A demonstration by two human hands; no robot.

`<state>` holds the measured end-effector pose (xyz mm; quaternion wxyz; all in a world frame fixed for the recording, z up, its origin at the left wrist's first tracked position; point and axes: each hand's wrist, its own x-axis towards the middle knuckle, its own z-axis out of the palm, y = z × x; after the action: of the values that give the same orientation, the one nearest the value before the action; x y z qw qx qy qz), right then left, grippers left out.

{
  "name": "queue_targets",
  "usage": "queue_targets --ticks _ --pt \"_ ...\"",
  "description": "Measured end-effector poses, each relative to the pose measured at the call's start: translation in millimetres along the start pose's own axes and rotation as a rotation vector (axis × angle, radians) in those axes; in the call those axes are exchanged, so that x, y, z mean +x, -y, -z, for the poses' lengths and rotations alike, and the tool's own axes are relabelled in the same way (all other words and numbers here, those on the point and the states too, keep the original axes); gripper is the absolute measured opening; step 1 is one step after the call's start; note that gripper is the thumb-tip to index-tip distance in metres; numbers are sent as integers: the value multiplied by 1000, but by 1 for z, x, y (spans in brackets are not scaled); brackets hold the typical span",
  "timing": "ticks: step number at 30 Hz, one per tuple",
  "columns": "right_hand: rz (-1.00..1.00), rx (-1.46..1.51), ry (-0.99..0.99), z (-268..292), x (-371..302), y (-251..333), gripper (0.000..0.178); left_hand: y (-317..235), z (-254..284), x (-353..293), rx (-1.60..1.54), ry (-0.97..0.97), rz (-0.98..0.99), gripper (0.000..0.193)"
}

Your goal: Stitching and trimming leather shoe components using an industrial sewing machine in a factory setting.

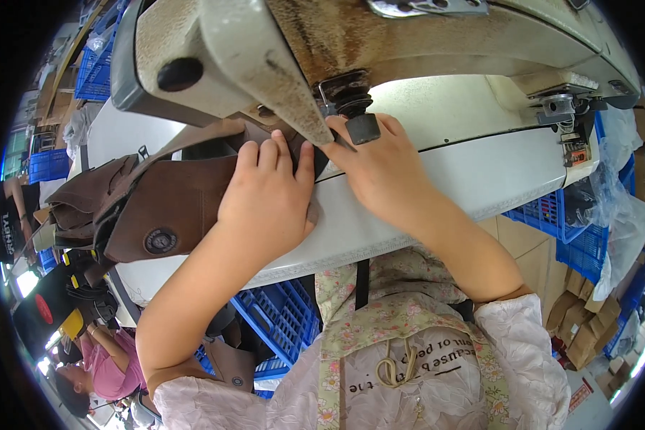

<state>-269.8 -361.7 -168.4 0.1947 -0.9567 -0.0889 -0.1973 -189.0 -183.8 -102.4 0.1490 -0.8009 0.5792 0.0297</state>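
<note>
A brown leather bag [175,197] with a round dark badge lies at the left end of a white sewing machine [423,36], its right part running in under the machine's head. My left hand [269,190] rests on the bag's right end, fingers apart and laid over the leather. Close by on the right, my right hand [383,172] reaches in beside the needle area, next to a black knob [363,129]. Its index finger points toward the bag's edge. The knob and the machine's arm hide several of its fingertips, so its grip does not show.
The white table [466,183] has a ruler strip along its curved front edge. Below stand a blue crate [283,319] and another brown bag piece [229,365]. Blue crates [580,236] with clear plastic and cardboard [584,322] are at right. A person in pink [111,365] sits lower left.
</note>
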Motion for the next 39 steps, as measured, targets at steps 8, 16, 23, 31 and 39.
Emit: queue_targets --ticks 8,16,23,31,39 --pt "9 -34 -67 -2 6 -5 16 -13 -2 10 56 -38 79 71" --pt "-11 102 -20 -5 0 3 23 -15 16 -2 -54 18 154 71" --pt "8 49 -3 -3 -1 2 28 -7 22 -53 253 44 103 85" --pt "45 -15 14 -3 -3 6 30 3 10 -49 161 112 1 82" --pt "53 -1 40 -6 -9 10 30 3 8 -46 167 155 -14 82"
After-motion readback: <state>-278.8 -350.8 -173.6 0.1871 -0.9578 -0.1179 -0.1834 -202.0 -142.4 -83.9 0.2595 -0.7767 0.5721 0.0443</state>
